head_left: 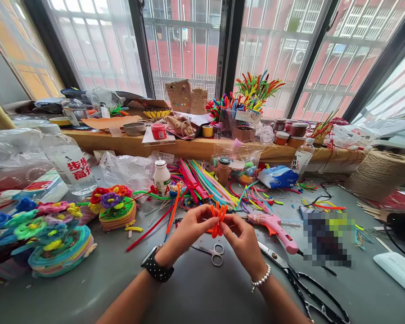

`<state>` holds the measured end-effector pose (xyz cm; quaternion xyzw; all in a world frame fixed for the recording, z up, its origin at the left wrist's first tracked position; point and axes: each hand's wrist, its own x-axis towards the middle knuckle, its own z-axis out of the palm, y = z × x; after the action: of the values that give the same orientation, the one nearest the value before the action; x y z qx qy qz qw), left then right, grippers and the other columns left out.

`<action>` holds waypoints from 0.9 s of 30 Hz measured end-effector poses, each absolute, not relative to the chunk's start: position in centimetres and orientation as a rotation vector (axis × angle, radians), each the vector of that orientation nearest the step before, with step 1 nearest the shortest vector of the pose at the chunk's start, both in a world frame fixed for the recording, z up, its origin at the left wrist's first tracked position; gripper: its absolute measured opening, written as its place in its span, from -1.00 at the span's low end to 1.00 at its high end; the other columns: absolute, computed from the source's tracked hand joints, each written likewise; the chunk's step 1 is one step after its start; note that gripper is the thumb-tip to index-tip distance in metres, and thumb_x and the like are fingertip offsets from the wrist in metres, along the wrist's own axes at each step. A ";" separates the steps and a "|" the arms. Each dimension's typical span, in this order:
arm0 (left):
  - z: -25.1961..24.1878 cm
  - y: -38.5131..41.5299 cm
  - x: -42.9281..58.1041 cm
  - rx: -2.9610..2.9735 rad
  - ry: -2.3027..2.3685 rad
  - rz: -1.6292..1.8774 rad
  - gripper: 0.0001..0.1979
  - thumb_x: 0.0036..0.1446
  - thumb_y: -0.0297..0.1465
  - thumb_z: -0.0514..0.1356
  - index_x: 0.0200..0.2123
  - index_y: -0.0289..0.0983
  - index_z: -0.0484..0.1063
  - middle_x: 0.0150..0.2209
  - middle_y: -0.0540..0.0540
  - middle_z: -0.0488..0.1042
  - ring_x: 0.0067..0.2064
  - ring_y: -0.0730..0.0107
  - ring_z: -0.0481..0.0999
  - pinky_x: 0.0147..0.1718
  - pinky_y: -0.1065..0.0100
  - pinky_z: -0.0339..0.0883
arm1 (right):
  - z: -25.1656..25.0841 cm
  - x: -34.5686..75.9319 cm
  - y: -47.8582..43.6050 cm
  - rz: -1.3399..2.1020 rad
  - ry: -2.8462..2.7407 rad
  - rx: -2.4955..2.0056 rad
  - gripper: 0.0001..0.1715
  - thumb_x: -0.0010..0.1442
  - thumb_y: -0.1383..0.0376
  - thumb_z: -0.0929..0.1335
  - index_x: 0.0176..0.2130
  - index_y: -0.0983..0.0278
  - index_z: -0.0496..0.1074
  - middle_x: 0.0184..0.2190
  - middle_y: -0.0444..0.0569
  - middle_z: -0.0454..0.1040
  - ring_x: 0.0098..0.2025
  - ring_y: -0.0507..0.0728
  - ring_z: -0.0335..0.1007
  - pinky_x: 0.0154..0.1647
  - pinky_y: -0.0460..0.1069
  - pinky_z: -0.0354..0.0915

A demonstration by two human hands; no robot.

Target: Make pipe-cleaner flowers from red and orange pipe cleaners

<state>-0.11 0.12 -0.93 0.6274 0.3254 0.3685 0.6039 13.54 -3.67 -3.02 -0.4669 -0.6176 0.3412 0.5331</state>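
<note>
An orange pipe cleaner point(218, 230), bent into several loops, is pinched between my two hands above the middle of the table. On its left side, the thumb and fingers of my left hand point(200, 224) close on the loops. My right hand point(239, 231) grips them from the right with thumb and forefinger. Small silver scissors point(217, 255) lie on the table just below the hands. A pink glue gun point(273, 225) rests to the right, with large black-handled scissors point(297, 274) nearer to me. Behind the hands spreads a pile of colourful pipe cleaners point(205, 182).
Pipe-cleaner flowers on round stacked bases point(60, 254) stand at the left, near a water bottle point(70, 162). A small white bottle point(162, 177) and a brown jar point(222, 171) stand behind the pile. A twine spool point(380, 175) sits at the right, below a wooden ledge point(192, 146).
</note>
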 end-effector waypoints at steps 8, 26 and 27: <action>-1.0 0.1 -0.3 1.383 0.724 0.861 -0.82 -0.09 -0.34 0.17 -0.39 -0.32 0.36 -0.43 -0.04 0.39 -0.41 0.43 0.39 -0.40 0.41 0.29 | -3.2 13.7 -3.6 0.828 -1.473 -1.100 -0.78 0.06 0.29 0.26 -0.30 0.31 0.43 -0.41 -0.01 0.49 -0.38 0.11 0.41 -0.38 -0.03 0.35; -0.9 0.1 0.0 1.362 0.809 0.835 -0.80 -0.16 -0.32 0.22 -0.44 -0.32 0.42 -0.46 -0.06 0.46 -0.40 0.37 0.43 -0.39 0.39 0.30 | -3.6 13.8 -3.5 0.665 -1.503 -1.165 -0.78 0.08 0.30 0.24 -0.31 0.30 0.44 -0.50 -0.04 0.49 -0.52 0.07 0.40 -0.60 -0.10 0.32; -1.0 0.1 0.0 1.368 0.793 0.832 -0.80 -0.17 -0.33 0.23 -0.44 -0.33 0.42 -0.46 -0.05 0.46 -0.41 0.38 0.43 -0.39 0.40 0.30 | -3.6 13.8 -3.5 0.674 -1.505 -1.175 -0.78 0.08 0.30 0.24 -0.31 0.30 0.44 -0.52 -0.05 0.48 -0.54 0.06 0.39 -0.63 -0.11 0.31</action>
<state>0.00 0.09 -0.97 0.5967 0.3459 0.3629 0.6266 13.82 -3.55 -3.60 -0.4920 -0.6305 0.2823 0.5299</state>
